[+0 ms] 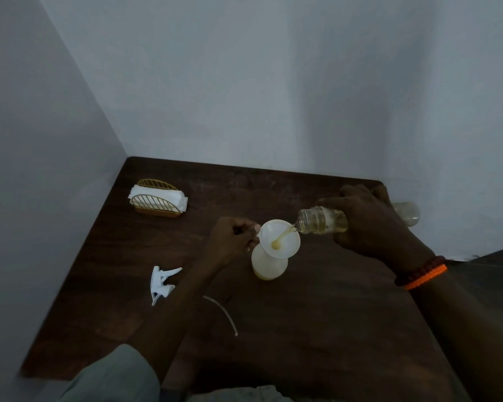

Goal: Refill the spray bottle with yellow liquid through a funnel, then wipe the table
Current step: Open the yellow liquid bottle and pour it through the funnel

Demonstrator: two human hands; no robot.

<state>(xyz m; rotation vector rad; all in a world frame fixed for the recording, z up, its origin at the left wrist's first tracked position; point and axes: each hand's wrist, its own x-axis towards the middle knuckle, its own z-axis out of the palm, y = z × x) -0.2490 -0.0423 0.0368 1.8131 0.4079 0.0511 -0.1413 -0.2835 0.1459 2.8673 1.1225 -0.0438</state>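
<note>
Hands: my right hand [369, 224] is wrapped round a clear source bottle [323, 220], tipping it; my left hand [233, 239] pinches the rim of the white funnel [279, 237] to steady it.
Source bottle: it lies almost level, long axis running left to right, mouth toward the funnel and base toward the right edge of the surface [302, 314]; some liquid remains along its lower side.
Yellow liquid: a thin stream [285, 234] runs from the bottle mouth into the right side of the funnel bowl and pools at the funnel's throat.
Spray bottle: the translucent spray bottle [269, 264] stands upright between my two hands under the funnel, showing a low yellow layer at its base, so I judge the refill is under way but far from full.
Key relation: the bottle mouth sits just at the funnel's right rim, so any further tilt must keep the mouth over the bowl; my right hand does the pouring, my left only holds.
Spray head: the white trigger head [163, 284] lies on its side to the left, its dip tube [224, 313] curving across the surface nearer me.
Wiping supply: white napkins in a gold wire holder [157, 200] stand at the far left, well apart from both hands, untouched.
</note>
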